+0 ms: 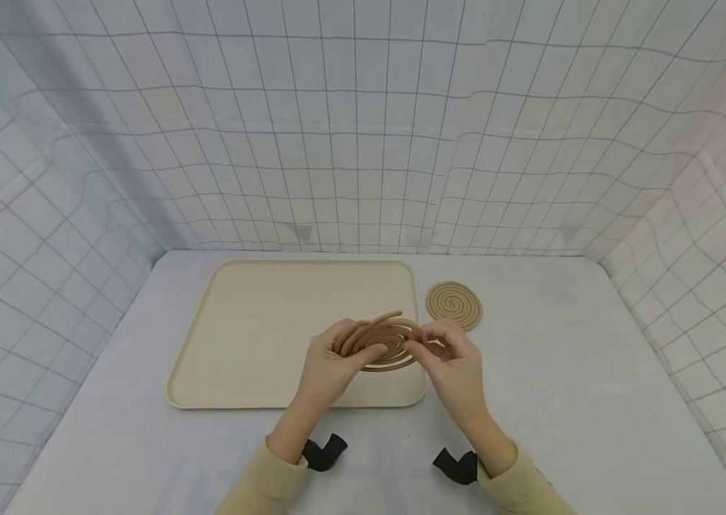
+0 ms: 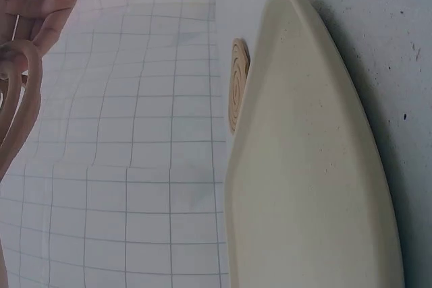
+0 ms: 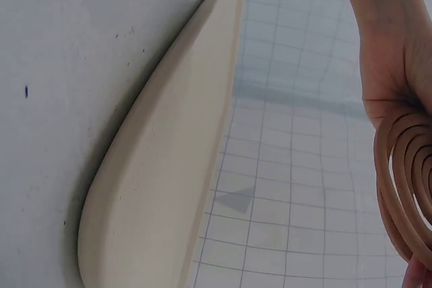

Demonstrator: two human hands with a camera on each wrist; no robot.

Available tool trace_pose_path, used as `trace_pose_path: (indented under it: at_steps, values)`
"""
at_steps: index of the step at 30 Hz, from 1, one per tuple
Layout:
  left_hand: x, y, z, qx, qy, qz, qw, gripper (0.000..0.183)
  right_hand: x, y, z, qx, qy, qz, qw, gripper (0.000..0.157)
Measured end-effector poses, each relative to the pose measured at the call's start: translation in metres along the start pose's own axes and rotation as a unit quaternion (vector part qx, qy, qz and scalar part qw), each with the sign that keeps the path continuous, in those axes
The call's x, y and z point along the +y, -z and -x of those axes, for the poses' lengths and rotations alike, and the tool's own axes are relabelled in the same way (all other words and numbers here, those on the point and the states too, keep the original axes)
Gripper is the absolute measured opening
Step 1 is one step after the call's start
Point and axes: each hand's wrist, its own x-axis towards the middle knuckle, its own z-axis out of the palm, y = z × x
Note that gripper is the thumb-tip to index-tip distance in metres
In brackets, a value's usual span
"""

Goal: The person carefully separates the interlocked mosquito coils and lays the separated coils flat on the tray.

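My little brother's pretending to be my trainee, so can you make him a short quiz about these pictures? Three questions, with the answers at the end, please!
1. True or false: the flat spiral lies on the table, outside the tray.

2. What do the left hand and right hand hold with their fingers?
A) the tray
B) a brown spiral
C) nothing

3. Which one looks spread open, the brown spiral or the flat spiral?

Key:
1. True
2. B
3. The brown spiral
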Motion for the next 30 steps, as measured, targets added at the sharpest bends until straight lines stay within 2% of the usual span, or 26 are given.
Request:
trace_pose_path:
  at_steps: [5,8,10,12,17,20,22,25,30]
  values:
    - [-0.001,0.001,0.003,0.009,-0.011,0.009,0.9999,0.038,-0.002,-0.002,0.002,-0.003,-0.079,-0.026,0.996,0.017]
    - [-0.004,0.001,0.004,0.012,-0.021,0.003,0.9997,0.044,-0.003,-0.002,0.002,-0.011,-0.131,-0.018,0.991,0.019]
    - [-0.005,0.002,0.004,0.012,-0.026,-0.003,0.9996,0.046,-0.004,-0.001,0.002,-0.023,-0.148,0.0,0.989,0.021]
    - [-0.006,0.003,0.004,0.009,-0.029,-0.01,0.9995,0.046,-0.005,0.001,0.001,-0.036,-0.142,0.032,0.989,0.021]
    - [-0.008,0.006,0.005,-0.01,-0.028,-0.046,0.9985,0.042,-0.008,0.003,-0.005,-0.058,-0.059,0.124,0.989,0.021]
    - [-0.009,0.007,0.005,-0.025,-0.035,-0.066,0.9969,0.038,-0.009,0.003,-0.008,-0.068,-0.029,0.149,0.986,0.021]
    - [-0.01,0.007,0.005,-0.027,-0.047,-0.078,0.9954,0.035,-0.009,0.003,-0.009,-0.078,-0.035,0.148,0.985,0.021]
    - [-0.011,0.009,0.006,-0.017,-0.046,-0.077,0.9958,0.034,-0.007,0.002,-0.008,-0.087,-0.075,0.123,0.986,0.02]
    - [-0.013,0.008,0.009,0.007,-0.002,-0.04,0.9992,0.033,-0.007,-0.002,-0.005,-0.075,-0.138,0.071,0.985,0.018]
